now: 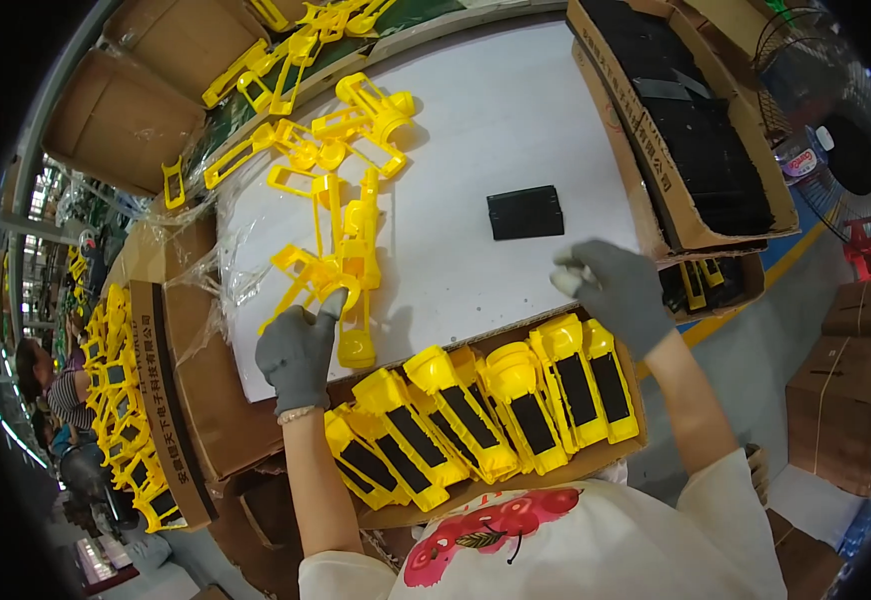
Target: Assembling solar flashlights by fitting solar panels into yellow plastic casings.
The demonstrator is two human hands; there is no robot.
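Note:
My left hand point(298, 350), in a grey glove, grips a yellow plastic flashlight shell point(354, 300) at the near end of a pile of such shells point(341, 150) on the white table point(496, 120). My right hand point(616, 285), also gloved, hovers over the table's near right edge with fingers curled and nothing in them. A single black rectangular panel point(525, 212) lies on the table just beyond that hand. Below both hands a cardboard box point(596, 462) holds a row of yellow shells fitted with black panels point(501, 405).
A long cardboard box of stacked black panels point(696, 130) runs along the table's right side. Another box of finished yellow shells point(131, 400) stands at the left. Empty cartons point(146, 90) sit at the far left, brown cartons point(846, 400) and a fan point(846, 140) on the right. A person point(51, 385) sits at the far left.

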